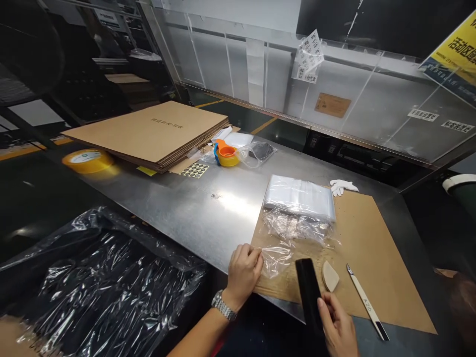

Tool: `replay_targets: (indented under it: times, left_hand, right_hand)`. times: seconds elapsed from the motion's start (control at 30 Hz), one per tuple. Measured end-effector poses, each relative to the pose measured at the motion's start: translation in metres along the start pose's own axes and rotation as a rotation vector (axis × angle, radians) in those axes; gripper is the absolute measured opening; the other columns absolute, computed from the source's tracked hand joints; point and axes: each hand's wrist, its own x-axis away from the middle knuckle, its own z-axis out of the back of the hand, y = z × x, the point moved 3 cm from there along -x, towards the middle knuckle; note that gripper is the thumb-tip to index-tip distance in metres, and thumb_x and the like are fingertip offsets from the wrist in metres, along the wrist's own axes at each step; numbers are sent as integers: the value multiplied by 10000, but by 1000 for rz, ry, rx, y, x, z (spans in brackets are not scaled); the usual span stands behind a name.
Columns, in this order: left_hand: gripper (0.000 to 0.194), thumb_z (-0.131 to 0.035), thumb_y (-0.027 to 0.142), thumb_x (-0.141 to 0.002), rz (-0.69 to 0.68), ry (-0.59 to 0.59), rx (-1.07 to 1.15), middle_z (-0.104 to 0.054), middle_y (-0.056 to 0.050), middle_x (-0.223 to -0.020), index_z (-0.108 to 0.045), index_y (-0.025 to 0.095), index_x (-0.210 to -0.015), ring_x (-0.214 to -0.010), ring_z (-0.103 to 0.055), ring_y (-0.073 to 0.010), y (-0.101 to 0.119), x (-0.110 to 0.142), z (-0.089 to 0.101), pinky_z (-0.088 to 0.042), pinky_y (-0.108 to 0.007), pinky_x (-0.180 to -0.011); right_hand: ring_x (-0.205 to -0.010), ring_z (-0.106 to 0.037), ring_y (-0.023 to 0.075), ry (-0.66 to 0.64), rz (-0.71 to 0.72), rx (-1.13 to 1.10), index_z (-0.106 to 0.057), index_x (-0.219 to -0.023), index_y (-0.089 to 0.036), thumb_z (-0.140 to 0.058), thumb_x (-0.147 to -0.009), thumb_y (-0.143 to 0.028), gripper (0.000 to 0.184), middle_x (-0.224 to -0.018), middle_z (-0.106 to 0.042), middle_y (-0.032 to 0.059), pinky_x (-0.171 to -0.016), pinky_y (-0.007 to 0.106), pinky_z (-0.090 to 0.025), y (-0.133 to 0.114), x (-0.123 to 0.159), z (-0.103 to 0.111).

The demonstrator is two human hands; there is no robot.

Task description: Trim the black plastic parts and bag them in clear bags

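Observation:
My left hand point(244, 270), with a metal watch at the wrist, is closed on a crinkled clear plastic bag point(277, 258) over the cardboard sheet. In my right hand point(338, 322) is a flat black rectangular piece point(309, 292), held at its lower right edge; what it is exactly I cannot tell. Beside it on the cardboard sheet point(386, 277) lies a beige wedge-shaped pad point(329, 276). Farther right rests a scalpel-like knife point(366, 300) with a white handle. A stack of clear plastic bags point(299, 198) lies beyond my hands.
Stacked flat cardboard point(148, 129) fills the table's far left, near a roll of yellow tape point(89, 161). An orange and blue tape dispenser point(226, 152) and white gloves point(344, 187) lie farther back. Black plastic point(111, 287) lines a container at left. A clear panel point(275, 74) stands behind the table.

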Motion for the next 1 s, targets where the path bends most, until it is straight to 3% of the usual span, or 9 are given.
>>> replay_targets:
  times: [0.1, 0.23, 0.4, 0.53, 0.63, 1.0]
  left_hand:
    - [208, -421, 148, -852, -40, -99, 61, -598, -29, -699, -619, 188, -802, -691, -558, -179, 8, 0, -3, -440, -293, -643]
    - [206, -425, 184, -870, -44, -191, 134, -621, -12, -687, -610, 194, -781, -651, -581, -157, 16, 0, 2, -443, -258, -591]
    - [260, -498, 264, -853, -22, -245, 170, -591, -22, -720, -580, 192, -616, -721, -564, -167, 16, 0, 12, -452, -268, -632]
    - [275, -481, 285, -869, -27, -256, 183, -588, -29, -760, -572, 190, -628, -760, -547, -170, 14, 1, 12, -442, -277, -666]
    - [284, -443, 283, -890, -31, -254, 176, -576, -22, -694, -569, 187, -654, -704, -535, -165, 12, 4, 10, -418, -275, -628]
    - [251, -450, 285, -890, -38, -200, 131, -553, -32, -724, -573, 182, -696, -739, -504, -178, 10, 7, 9, -395, -284, -635]
  right_hand:
    - [-494, -444, 113, -143, 9, -235, -548, -695, -186, -453, -824, -568, 414, -557, -502, -17, -458, 200, -341, -11, 14, -20]
    - [-485, -371, 94, -198, 48, -234, -563, -707, -170, -458, -845, -520, 391, -553, -446, -32, -445, 198, -296, -23, 16, -36]
    - [-497, -410, 98, -250, 85, -212, -562, -707, -173, -473, -859, -460, 337, -570, -482, -28, -447, 196, -302, -24, 14, -33]
    - [-622, -546, 141, -241, 155, -119, -599, -851, -181, -492, -870, -366, 214, -725, -611, 24, -501, 195, -379, -25, 16, -27]
    - [-617, -554, 141, -212, 191, -80, -596, -864, -185, -504, -866, -344, 183, -738, -621, 28, -499, 197, -385, -26, 17, -24]
    - [-578, -497, 127, -244, -28, -318, -590, -858, -178, -546, -836, -423, 250, -689, -580, 11, -515, 203, -375, -11, 19, -29]
